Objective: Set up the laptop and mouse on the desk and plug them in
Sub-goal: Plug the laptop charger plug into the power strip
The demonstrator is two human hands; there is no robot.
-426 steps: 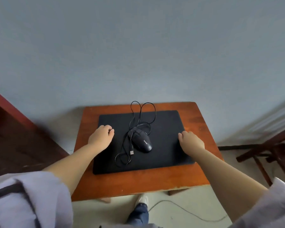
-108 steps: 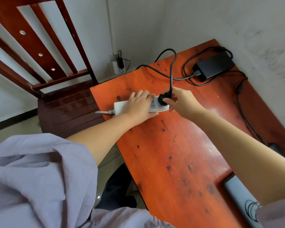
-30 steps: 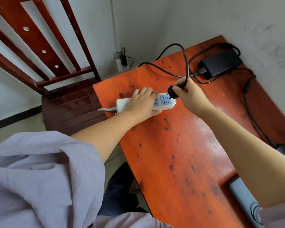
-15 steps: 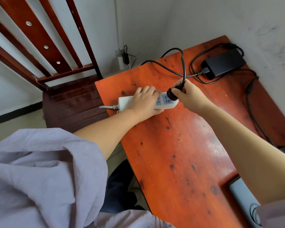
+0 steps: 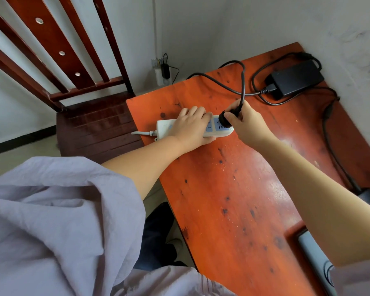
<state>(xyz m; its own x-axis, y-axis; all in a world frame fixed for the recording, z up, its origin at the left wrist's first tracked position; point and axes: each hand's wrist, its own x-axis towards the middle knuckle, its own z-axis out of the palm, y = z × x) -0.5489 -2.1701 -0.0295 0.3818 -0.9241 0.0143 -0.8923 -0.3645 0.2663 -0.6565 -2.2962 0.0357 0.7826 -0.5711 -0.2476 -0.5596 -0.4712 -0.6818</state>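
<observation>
At the desk's (image 5: 233,199) far end, we are pressing our left hand (image 5: 190,127) flat on the light power strip (image 5: 165,129), our right hand (image 5: 247,122) pinching the rigid black plug (image 5: 223,120) by its body, its stiff cord (image 5: 242,82) arching overhead.

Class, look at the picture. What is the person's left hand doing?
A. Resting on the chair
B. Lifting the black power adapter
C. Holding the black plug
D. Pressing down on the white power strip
D: the left hand lies flat over the white power strip on the desk, while the right hand holds the black plug.
</observation>
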